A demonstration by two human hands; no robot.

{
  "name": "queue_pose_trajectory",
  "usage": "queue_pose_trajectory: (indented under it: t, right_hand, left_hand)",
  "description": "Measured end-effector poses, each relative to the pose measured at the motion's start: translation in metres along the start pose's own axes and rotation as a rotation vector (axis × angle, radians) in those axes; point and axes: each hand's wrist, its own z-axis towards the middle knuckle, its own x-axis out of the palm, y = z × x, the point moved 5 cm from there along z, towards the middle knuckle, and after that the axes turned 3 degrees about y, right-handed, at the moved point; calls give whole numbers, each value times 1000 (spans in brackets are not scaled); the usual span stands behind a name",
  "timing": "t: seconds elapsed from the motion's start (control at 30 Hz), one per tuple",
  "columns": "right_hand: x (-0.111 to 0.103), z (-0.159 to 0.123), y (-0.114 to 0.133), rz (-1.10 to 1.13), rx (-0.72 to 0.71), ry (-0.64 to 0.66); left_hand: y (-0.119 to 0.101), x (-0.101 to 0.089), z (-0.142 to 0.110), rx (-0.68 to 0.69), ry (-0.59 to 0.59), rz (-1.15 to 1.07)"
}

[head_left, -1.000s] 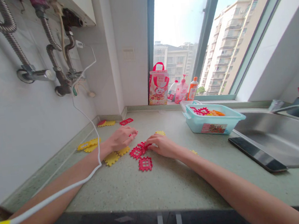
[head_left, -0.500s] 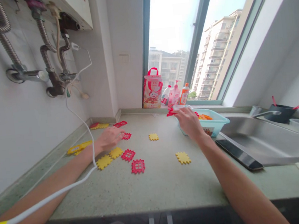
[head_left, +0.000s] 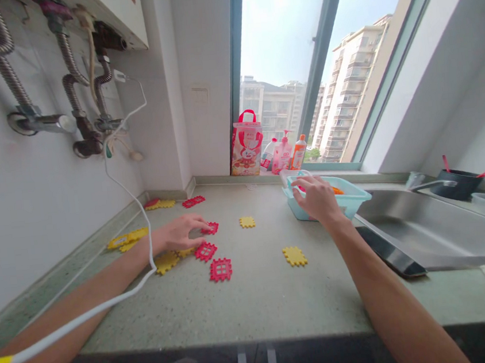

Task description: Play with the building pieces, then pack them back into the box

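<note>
Red and yellow plastic building tiles lie scattered on the green counter (head_left: 263,295). My left hand (head_left: 181,233) rests flat on the counter with its fingers stretched out, their tips touching a small red tile (head_left: 211,228). Just in front of it lie another red tile (head_left: 205,251) and a larger red tile (head_left: 220,270). My right hand (head_left: 319,199) reaches over the light blue plastic box (head_left: 354,195), fingers curled down into it among red and orange pieces. Whether it holds a piece is hidden.
Yellow tiles (head_left: 295,255) (head_left: 247,222) lie in the middle of the counter, more tiles (head_left: 193,201) by the wall. A black phone (head_left: 389,252) lies beside the steel sink (head_left: 442,230). Bottles and a red bag (head_left: 246,144) stand on the sill. A white cable (head_left: 126,188) hangs over my left arm.
My right hand lifted a red tile from the counter, carried it right to the blue box and now dips into it. My left hand slid a little forward onto a small red tile.
</note>
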Motion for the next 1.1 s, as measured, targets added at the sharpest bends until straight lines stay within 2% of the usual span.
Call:
queue_pose_trajectory:
  t: [0.1,0.17,0.23,0.33,0.4,0.53,0.7,0.8,0.9,1.03,1.1]
  right_hand:
    - [11,-10,65,242,-244,70]
    - [17,-26,118,405,-468,214]
    - [20,-45,165,552,-633,380]
    - [22,-68,206,632,-748,562]
    - [24,-72,210,628,-756,587]
    - [27,-63,189,589,-695,504]
    - [24,-48,170,536,-447,267]
    - [20,-50,175,521,-319,231]
    - [23,-59,187,489,-276,321]
    - [37,-71,200,483,-381,541]
    - [41,-72,200,534,-430,593]
  left_hand:
    - [-13,5,4,20,1,14]
    - [-19,7,8,4,-22,60]
    - [-20,9,11,-31,-51,115]
    - [-19,10,14,-72,-84,166]
    - [-17,9,13,-78,-90,183]
    - [-18,5,8,-25,-60,177]
    - [-30,9,11,-22,-68,200]
    - [-35,15,15,-56,-113,235]
    - [-32,16,16,-68,-126,267]
    - [-22,10,13,-88,-119,302]
    - [-20,6,11,-98,-116,298]
